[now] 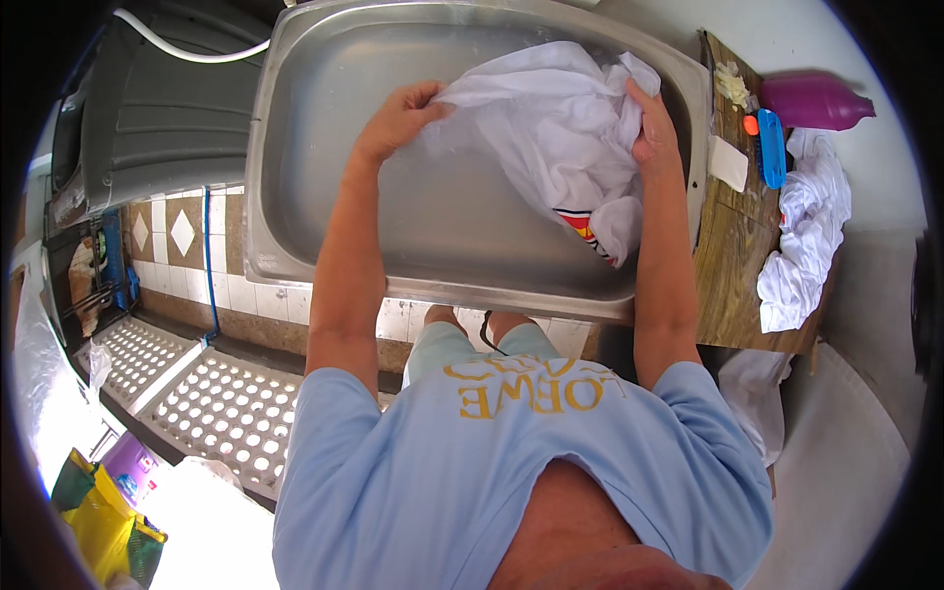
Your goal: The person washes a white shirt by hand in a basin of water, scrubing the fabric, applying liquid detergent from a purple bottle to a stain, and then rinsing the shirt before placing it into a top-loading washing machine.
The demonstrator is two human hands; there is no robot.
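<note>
A wet white garment [560, 123] lies bunched in the metal sink basin [324, 187], spread over its right half. Part of the cloth is under cloudy water. A trim of red, yellow and black stripes shows at its lower end; what kind of garment it is, I cannot tell. My left hand [405, 118] is closed at the cloth's left edge, fingertips pinching it. At the right side my right hand [654, 126] grips a gathered fold, thumb against the cloth. Between the two hands the fabric is stretched loosely.
On the wooden board [733, 251] right of the basin are a blue brush [771, 147], a white soap-like block [728, 163], a purple bottle [814, 101] and a crumpled white cloth [808, 231]. A dark grey lidded tub [177, 108] stands left; a white hose [187, 49] crosses it.
</note>
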